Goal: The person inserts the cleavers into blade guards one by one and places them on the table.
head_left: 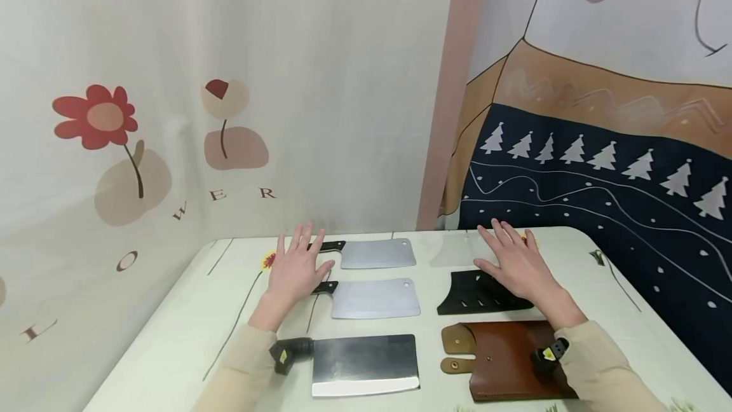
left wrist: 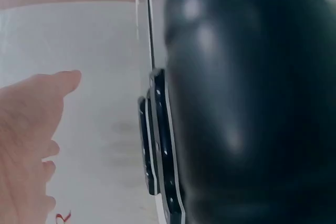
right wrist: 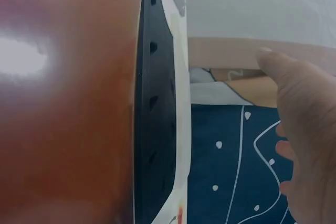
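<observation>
Fingers spread, my left hand (head_left: 293,270) is over the handles of two cleavers at the left. The far cleaver (head_left: 379,254) and the middle cleaver (head_left: 375,299) have black handles partly hidden by that hand. Nearest me lies a larger cleaver (head_left: 366,364) with a dark blade and a bright edge; its black handle (left wrist: 252,98) fills much of the left wrist view. My right hand (head_left: 520,264), also spread, is above a black slotted blade sheath (head_left: 470,294). Beside its fingers lies a translucent sheath (head_left: 452,250). A brown leather sheath (head_left: 503,361) sits below the right wrist.
The pale table (head_left: 171,348) carries printed flowers and has a rounded far-right corner. A light curtain (head_left: 332,94) hangs behind it, and a dark printed cloth (head_left: 572,189) with white trees is at the right. Wrist cameras are strapped on both wrists.
</observation>
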A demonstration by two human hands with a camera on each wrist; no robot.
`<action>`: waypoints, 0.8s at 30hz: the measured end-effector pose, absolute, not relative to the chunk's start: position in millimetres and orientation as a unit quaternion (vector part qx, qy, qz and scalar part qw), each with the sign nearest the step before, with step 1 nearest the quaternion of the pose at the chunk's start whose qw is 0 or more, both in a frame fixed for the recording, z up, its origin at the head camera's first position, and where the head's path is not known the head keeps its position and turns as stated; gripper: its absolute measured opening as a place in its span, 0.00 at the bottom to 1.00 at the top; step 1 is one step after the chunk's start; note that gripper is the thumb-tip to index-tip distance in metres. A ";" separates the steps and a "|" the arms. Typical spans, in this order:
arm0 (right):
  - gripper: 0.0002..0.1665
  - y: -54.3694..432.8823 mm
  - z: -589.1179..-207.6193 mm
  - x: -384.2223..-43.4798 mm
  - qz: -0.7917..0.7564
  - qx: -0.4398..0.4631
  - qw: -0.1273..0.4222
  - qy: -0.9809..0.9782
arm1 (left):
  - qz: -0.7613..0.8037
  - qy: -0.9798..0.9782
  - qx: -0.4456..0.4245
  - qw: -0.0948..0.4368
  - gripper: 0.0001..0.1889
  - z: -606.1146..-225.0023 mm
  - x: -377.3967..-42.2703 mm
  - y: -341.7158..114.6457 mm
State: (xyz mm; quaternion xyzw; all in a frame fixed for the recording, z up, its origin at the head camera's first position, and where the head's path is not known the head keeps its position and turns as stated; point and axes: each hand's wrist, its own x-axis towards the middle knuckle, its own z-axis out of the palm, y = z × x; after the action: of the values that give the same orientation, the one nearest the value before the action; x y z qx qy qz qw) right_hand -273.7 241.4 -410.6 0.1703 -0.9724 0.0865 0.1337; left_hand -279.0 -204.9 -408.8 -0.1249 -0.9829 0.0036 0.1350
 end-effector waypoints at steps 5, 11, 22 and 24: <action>0.46 243.7 -414.0 -284.6 0.106 0.175 0.123 -0.971 | -0.018 -0.982 -0.127 0.141 0.42 -410.5 -287.3 -210.7; 0.48 245.9 -420.1 -295.5 0.151 0.178 0.092 -0.968 | -0.065 -0.978 -0.140 0.143 0.46 -413.7 -297.6 -216.4; 0.51 256.9 -432.7 -312.9 0.214 0.177 0.046 -0.960 | -0.207 -0.963 -0.151 0.081 0.45 -408.4 -314.7 -236.1; 0.51 257.6 -431.6 -316.1 0.219 0.178 0.038 -0.959 | -0.221 -0.962 -0.146 0.068 0.45 -408.1 -317.1 -241.3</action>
State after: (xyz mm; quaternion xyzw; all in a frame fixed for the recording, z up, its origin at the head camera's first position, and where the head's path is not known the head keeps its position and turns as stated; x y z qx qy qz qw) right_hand -316.1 257.6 -431.6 0.1781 -0.9586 0.2190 0.0385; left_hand -317.1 -241.3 -408.1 -0.1462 -0.9618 -0.2210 0.0682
